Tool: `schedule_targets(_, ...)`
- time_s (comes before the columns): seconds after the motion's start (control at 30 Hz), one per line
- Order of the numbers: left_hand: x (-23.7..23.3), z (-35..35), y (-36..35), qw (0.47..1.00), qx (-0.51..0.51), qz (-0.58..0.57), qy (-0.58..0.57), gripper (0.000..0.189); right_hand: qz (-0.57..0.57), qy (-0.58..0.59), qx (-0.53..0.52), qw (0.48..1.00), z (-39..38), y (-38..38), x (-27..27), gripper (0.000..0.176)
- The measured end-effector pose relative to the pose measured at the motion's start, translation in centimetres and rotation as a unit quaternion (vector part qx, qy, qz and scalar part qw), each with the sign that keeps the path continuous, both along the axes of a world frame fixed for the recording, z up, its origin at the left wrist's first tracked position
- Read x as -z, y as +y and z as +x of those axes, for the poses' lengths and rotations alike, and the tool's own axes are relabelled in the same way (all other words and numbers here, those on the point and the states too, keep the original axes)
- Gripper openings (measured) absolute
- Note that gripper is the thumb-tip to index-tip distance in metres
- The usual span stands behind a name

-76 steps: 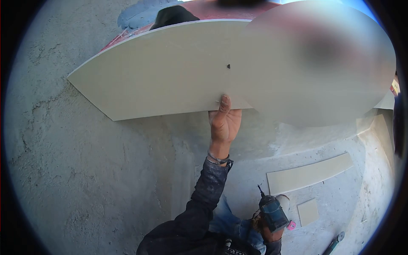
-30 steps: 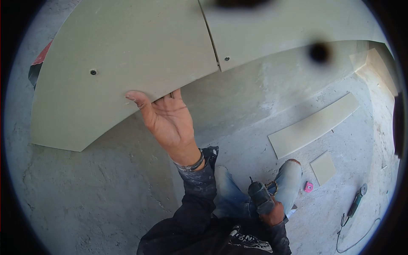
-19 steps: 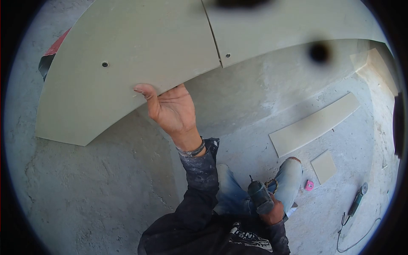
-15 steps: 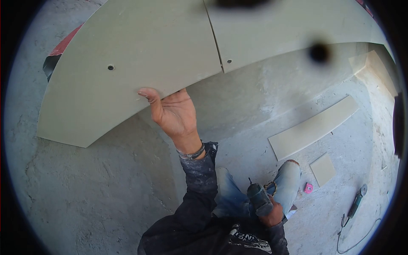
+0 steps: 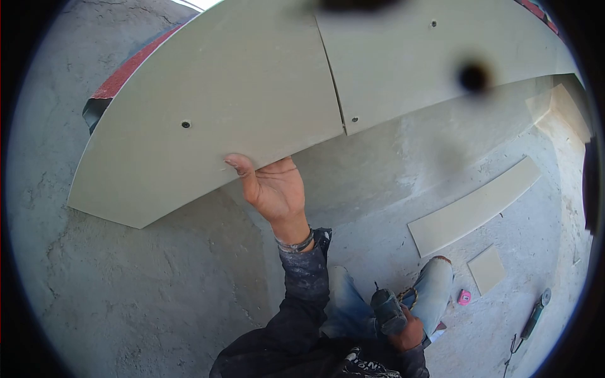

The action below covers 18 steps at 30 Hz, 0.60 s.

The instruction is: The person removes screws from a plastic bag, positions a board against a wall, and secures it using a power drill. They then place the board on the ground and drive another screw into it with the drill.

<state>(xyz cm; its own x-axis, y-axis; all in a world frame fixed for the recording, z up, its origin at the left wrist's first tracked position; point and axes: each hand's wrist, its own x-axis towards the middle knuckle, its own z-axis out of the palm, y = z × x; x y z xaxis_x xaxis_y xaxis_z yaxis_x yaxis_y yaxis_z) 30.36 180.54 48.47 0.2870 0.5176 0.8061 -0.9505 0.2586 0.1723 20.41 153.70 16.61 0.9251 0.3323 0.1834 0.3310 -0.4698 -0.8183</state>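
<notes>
My left hand [image 5: 277,190] grips the lower edge of a pale grey-green curved board [image 5: 233,75], thumb on its face and fingers hidden behind it. A screw [image 5: 186,125] sits in a dark hole in that board. Along a narrow seam, a second board [image 5: 397,75] adjoins it on the right, with a screw [image 5: 355,119] near its lower corner. My right hand [image 5: 409,334] is wrapped round a dark cordless drill [image 5: 389,313], held low by my leg with its bit pointing up, apart from the boards.
On the concrete floor lie a long curved offcut [image 5: 476,205], a small square offcut [image 5: 486,269], a pink tape measure [image 5: 464,297] and an angle grinder [image 5: 537,314] with a cord. Red material [image 5: 135,66] shows behind the board's left edge. Dark spots blur part of the view.
The whole scene has shifted down and slightly right as the camera tilts up. My left hand keeps its hold on the board, and the drill stays low in my right hand.
</notes>
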Motion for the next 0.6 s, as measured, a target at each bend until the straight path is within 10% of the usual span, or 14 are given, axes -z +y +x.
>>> schedule_targets(0.37, 0.1, -1.6, 2.9, 0.999, 0.023, 0.040, 0.012, 0.053, -0.033, -0.032, -0.071, 0.996, 1.7, -1.0, 2.7, 0.044)
schedule_targets(0.6, 0.1, -1.8, 2.8, 0.999, 0.012, -0.034, 0.038, 0.054, 0.106, -0.025, -0.090, 0.990, 1.9, 1.9, -12.3, 0.030)
